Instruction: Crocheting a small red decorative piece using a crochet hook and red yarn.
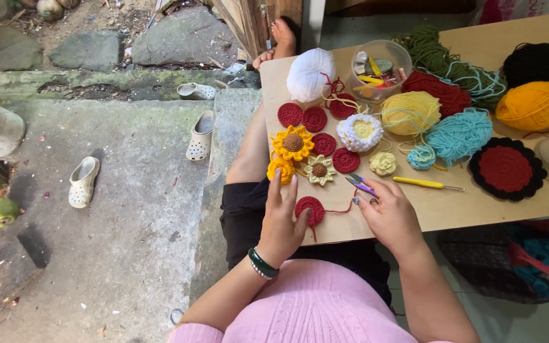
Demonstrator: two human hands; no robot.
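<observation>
My left hand [280,219] rests on a wooden board [452,213] across my lap, its thumb touching a small red crocheted circle [311,209] with a trailing red yarn tail. My right hand [389,213] hovers just right of it, fingertips over small purple-handled scissors [361,185]. Above lie several red crocheted circles [316,119], a sunflower piece [292,143], a smaller flower [319,169] and a white-and-yellow flower [359,131]. A yellow crochet hook [426,184] lies to the right.
Yarn balls in white [311,74], yellow [410,112], teal [460,134], green [430,51], orange [536,105] and black [541,62] crowd the board's far side, with a clear bowl [381,68] and a red-black mat [507,168]. White shoes [84,181] lie on the concrete at left.
</observation>
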